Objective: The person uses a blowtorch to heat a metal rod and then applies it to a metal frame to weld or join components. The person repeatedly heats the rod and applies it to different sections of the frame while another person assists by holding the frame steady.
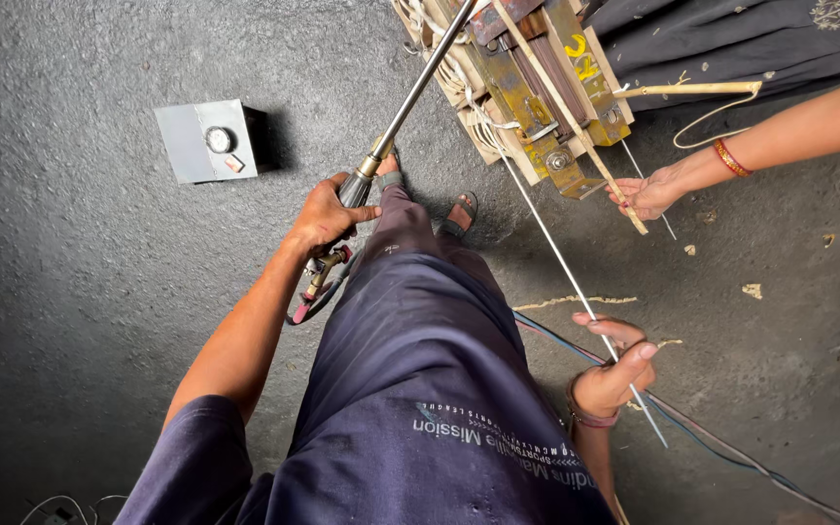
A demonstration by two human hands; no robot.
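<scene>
A thin metal rod [576,292] is being pinched between thumb and curled fingers of the right hand [612,374], closed around it low in the view; the rod is running up and away from that hand toward the transformer-like block [527,87] lying on the floor [99,292] ahead. Blue and red hoses [712,442] are being trailed across the floor just beside and behind the right hand. A gas torch [410,102] is being gripped by the left hand [328,216], wrapped shut around its handle, with brass valves [326,272] hanging just below the hand and the long steel tube being pointed forward at the same block. Between the two hands, a dark blue garment and two sandalled feet [461,214] are being seen. Beyond the left hand, well apart to its outer side, a small grey metal box [208,141] with a round dial is being left on the floor. Beyond the right hand, another person's hand [648,192], wearing a red bangle, is being held against a pale wooden stick [576,126] laid across the block; whether it is closed on the stick cannot be told
</scene>
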